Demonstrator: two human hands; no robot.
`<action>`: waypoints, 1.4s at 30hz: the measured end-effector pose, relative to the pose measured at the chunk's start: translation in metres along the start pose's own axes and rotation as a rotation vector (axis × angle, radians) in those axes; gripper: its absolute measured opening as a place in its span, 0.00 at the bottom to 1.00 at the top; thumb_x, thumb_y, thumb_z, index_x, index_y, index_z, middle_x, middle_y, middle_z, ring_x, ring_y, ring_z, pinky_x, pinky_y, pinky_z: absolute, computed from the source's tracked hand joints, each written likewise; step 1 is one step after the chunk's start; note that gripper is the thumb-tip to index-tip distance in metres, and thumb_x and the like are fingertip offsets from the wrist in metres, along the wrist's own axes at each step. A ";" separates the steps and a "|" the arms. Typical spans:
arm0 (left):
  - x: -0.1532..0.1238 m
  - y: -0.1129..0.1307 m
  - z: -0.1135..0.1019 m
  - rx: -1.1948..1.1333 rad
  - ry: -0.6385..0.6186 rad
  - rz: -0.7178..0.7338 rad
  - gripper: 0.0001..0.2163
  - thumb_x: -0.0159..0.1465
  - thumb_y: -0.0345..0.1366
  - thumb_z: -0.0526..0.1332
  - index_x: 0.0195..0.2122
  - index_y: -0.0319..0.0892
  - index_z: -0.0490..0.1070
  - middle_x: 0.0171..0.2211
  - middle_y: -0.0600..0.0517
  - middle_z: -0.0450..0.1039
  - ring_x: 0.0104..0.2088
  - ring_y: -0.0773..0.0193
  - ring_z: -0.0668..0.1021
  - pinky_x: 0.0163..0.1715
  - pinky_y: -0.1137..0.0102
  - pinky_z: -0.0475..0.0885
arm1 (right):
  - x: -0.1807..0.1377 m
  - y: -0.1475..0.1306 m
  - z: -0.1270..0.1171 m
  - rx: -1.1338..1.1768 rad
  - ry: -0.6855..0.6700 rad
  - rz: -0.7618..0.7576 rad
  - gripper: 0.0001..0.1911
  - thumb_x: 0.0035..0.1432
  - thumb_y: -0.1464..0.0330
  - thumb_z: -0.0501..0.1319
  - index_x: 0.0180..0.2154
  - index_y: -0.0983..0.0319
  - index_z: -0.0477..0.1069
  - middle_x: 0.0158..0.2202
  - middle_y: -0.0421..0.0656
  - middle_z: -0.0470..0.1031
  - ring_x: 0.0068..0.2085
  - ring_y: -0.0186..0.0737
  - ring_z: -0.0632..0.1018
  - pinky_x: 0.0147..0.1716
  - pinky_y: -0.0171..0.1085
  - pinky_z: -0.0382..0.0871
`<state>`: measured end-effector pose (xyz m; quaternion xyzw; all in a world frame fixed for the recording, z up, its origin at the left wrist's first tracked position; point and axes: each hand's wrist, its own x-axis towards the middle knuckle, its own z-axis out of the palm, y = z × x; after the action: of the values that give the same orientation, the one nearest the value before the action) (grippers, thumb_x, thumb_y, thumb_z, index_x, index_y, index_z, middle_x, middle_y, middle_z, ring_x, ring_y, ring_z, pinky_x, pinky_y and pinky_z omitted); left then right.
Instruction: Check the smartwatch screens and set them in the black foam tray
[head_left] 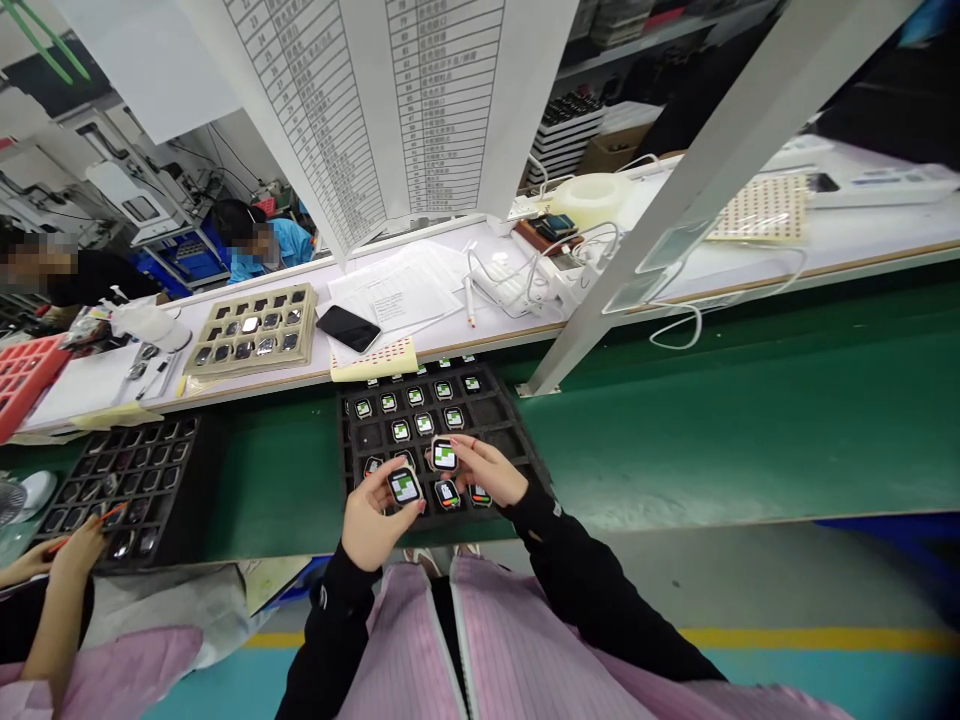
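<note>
My left hand (375, 515) is closed round a smartwatch (405, 486) without a strap, its lit screen showing green and white blocks. Another such smartwatch (444, 455) is between the fingers of my right hand (487, 470), a little higher and to the right. Both hands are over the near part of a black compartment tray (491, 410). Lit watch faces sit in many of its compartments, several with green and white screens. Near the front edge, a watch (448, 494) with a different picture lies below my right hand. My hands hide some compartments.
A grey post (577, 340) rises right of the tray. Behind, on a white shelf, are a phone (349, 328), papers (397, 290), a beige watch tray (255, 340) and white cables (517, 285). At left, a co-worker's hand (79, 550) is at another black tray (169, 480).
</note>
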<state>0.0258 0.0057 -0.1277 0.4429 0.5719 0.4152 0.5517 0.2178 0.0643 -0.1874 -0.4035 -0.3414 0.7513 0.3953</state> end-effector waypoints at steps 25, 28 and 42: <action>0.000 0.020 0.019 -1.164 -0.030 -0.516 0.28 0.71 0.50 0.41 0.47 0.34 0.74 0.37 0.42 0.76 0.26 0.72 0.74 0.25 0.80 0.72 | 0.000 0.039 -0.055 -0.915 0.289 -0.103 0.30 0.54 0.68 0.65 0.58 0.64 0.61 0.33 0.41 0.75 0.30 0.39 0.77 0.30 0.36 0.74; 0.000 0.017 0.018 -1.192 -0.055 -0.526 0.28 0.69 0.53 0.44 0.48 0.33 0.72 0.37 0.44 0.74 0.31 0.68 0.76 0.28 0.77 0.73 | 0.004 0.050 -0.067 -1.147 0.349 -0.033 0.29 0.54 0.71 0.65 0.57 0.70 0.65 0.27 0.41 0.72 0.31 0.44 0.77 0.36 0.40 0.72; 0.004 0.003 0.023 -0.997 -0.035 -0.505 0.25 0.69 0.50 0.48 0.52 0.35 0.71 0.38 0.46 0.74 0.36 0.67 0.76 0.33 0.73 0.73 | -0.027 0.005 -0.021 -0.882 0.312 -0.401 0.16 0.63 0.63 0.56 0.49 0.62 0.73 0.43 0.49 0.75 0.41 0.45 0.77 0.37 0.39 0.73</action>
<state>0.0489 0.0103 -0.1272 -0.0155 0.3852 0.4830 0.7862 0.2439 0.0419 -0.1918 -0.5659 -0.6338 0.3757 0.3702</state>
